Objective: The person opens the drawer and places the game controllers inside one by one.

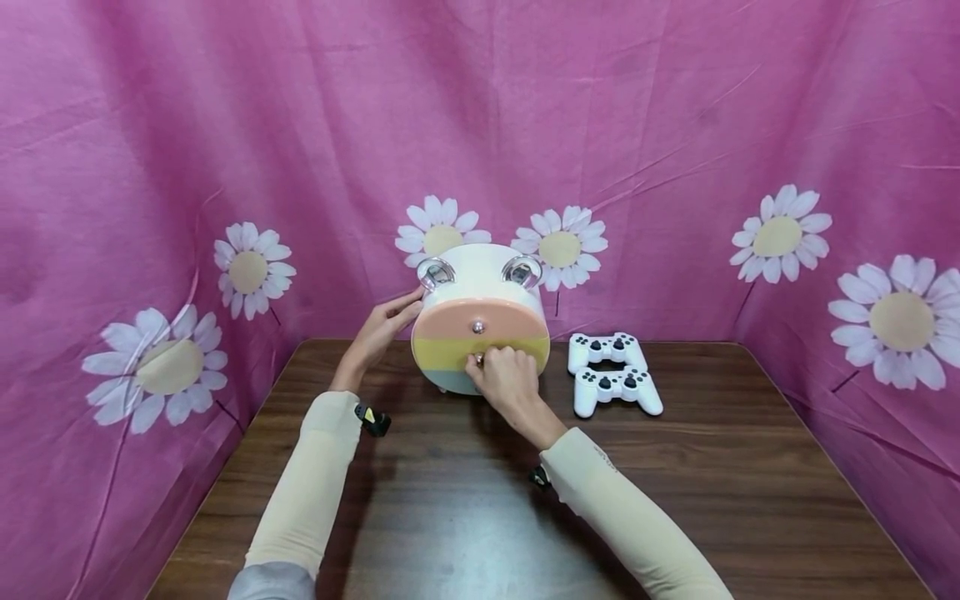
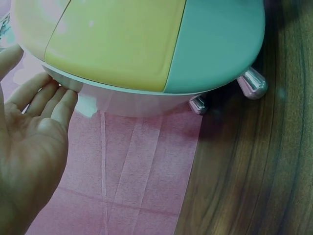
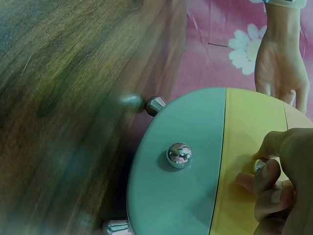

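Note:
A small rounded drawer cabinet (image 1: 480,272) stands on the table, its front striped orange, yellow and green, with silver ring-like ears on top and silver feet. My right hand (image 1: 510,379) pinches the silver knob (image 3: 259,165) of the yellow drawer (image 2: 117,39) between thumb and fingers. That drawer looks flush with the front. On the cabinet's left side rest the fingertips of my left hand (image 1: 378,329), the fingers nearly straight and the palm turned up in the left wrist view. Below the yellow drawer, the green drawer (image 3: 181,200) shows its own round knob (image 3: 179,155).
To the right of the cabinet lie two white game controllers (image 1: 618,392), one in front of the other. A pink curtain with printed daisies (image 1: 780,237) hangs behind and at both sides of the brown wooden table (image 1: 450,517).

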A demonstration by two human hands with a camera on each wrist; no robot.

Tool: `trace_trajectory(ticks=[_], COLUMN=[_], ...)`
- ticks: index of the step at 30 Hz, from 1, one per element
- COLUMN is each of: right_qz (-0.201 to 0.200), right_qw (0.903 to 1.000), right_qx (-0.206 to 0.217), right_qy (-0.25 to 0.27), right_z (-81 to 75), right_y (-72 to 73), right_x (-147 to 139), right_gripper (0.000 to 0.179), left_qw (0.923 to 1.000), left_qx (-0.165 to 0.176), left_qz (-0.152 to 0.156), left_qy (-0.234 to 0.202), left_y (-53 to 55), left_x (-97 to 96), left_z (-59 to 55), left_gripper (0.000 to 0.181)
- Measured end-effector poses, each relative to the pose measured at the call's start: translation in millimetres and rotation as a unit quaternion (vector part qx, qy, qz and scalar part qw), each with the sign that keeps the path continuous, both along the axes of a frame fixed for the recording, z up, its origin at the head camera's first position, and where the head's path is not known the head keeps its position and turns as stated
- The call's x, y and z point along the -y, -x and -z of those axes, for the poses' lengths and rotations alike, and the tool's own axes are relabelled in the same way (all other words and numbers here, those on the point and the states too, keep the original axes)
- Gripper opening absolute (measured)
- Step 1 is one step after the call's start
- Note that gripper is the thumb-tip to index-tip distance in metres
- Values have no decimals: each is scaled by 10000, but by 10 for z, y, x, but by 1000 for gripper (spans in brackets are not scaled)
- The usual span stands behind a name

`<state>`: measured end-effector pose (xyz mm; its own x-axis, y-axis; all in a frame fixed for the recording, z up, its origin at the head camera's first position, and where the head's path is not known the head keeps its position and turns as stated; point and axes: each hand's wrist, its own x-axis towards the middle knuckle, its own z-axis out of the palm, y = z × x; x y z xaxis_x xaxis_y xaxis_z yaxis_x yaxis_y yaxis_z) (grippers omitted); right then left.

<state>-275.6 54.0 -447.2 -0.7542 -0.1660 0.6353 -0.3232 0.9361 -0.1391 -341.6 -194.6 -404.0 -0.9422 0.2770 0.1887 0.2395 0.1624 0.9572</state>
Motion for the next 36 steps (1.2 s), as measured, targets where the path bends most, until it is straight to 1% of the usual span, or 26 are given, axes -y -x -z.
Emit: trace_trajectory(ticks=[9,17,23,27,33,36], right_qz=[-74,-111,-254,-310,-427,-475], right_qw=[10000,9999,9995,9994,9989,9985], right_qx=[-58,16,156,139,-120,-186], right_qy=[7,-82,-129,-96,-139,-183], right_z=[-7,-10,-26,-20,-14,-18], right_y=[19,2,-79,-152,-280,-353], right_x=[-17,-37,-33,-33,-52,-60], right_gripper=[56,57,58,58,58,56], left_qw=[10000,10000,9999,9999,9998,9998], left_qx=[7,46,31,29,37,31], left_qz=[-71,-79,-126,-142,-189,-207], left_qy=[29,-26,13,46,2,-29], left_y=[-7,1,-21,-28,-15,-7], left_x=[-10,-21,-12,-7,-4,-5], left_z=[6,16,2,5,17,20], left_gripper=[58,57,58,58,57,58])
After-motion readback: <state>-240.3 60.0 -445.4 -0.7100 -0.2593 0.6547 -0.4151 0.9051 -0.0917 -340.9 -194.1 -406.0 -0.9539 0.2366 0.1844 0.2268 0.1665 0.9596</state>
